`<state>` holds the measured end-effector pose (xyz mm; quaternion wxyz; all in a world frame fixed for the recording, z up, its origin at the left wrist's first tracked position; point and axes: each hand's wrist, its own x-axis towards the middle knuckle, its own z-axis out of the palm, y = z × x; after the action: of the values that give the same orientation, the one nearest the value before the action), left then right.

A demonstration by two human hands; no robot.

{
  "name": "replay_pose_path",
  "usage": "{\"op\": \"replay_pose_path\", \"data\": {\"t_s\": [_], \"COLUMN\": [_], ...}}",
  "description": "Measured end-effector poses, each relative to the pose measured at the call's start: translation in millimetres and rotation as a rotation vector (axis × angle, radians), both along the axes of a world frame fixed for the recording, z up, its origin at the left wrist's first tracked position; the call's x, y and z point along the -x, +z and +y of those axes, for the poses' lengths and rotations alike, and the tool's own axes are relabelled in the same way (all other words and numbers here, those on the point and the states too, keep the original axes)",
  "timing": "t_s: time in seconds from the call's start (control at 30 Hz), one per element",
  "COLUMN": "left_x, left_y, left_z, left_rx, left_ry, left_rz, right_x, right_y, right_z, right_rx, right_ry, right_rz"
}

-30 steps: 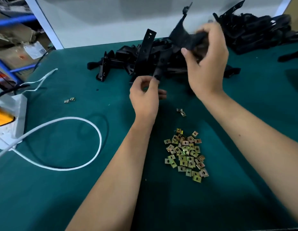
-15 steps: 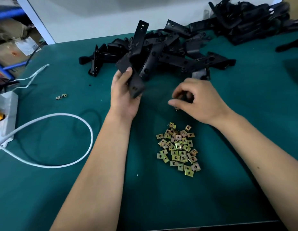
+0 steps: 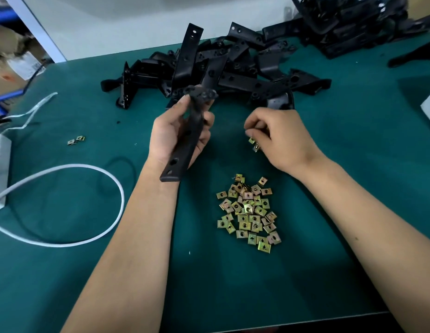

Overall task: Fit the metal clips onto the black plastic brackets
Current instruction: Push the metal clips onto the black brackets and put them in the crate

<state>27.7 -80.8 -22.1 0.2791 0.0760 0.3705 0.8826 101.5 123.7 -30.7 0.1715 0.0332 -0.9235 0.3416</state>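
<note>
My left hand (image 3: 175,135) grips a long black plastic bracket (image 3: 185,140) with holes, held above the green table, its lower end toward my wrist. My right hand (image 3: 279,138) has its fingers curled down over two loose metal clips (image 3: 254,144) on the table, fingertips pinching at one of them. A heap of several brass-coloured metal clips (image 3: 250,210) lies between my forearms. A big pile of black brackets (image 3: 221,70) sits just behind both hands.
A second heap of black brackets (image 3: 353,22) lies at the back right. A white cable (image 3: 89,169) loops on the left, running to a white power strip (image 3: 0,164). Two stray clips (image 3: 76,140) lie at the left. The table's front edge (image 3: 305,320) is near.
My left hand has drawn one bracket out of the pile and turned it lengthwise in the palm. My right hand stays over the two loose clips, fingers now closing on one.
</note>
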Motion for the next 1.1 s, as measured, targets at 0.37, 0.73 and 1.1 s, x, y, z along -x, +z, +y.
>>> {"op": "replay_pose_path", "data": {"t_s": [0.37,0.73,1.1], "left_x": [-11,-11,-9], "left_y": [4,4,2], "left_z": [10,12,12], "left_rx": [0.501,0.534,0.52], "left_ry": [-0.103,-0.207,-0.225], "left_rz": [0.547,0.61,0.634], "right_x": [2,-3,-2], "right_y": [9,9,11], "right_z": [-2,-10,-5], "right_rx": [1.066,1.009,1.022], "right_ry": [0.046,-0.08,0.003], "right_rz": [-0.054,-0.004,-0.05]}}
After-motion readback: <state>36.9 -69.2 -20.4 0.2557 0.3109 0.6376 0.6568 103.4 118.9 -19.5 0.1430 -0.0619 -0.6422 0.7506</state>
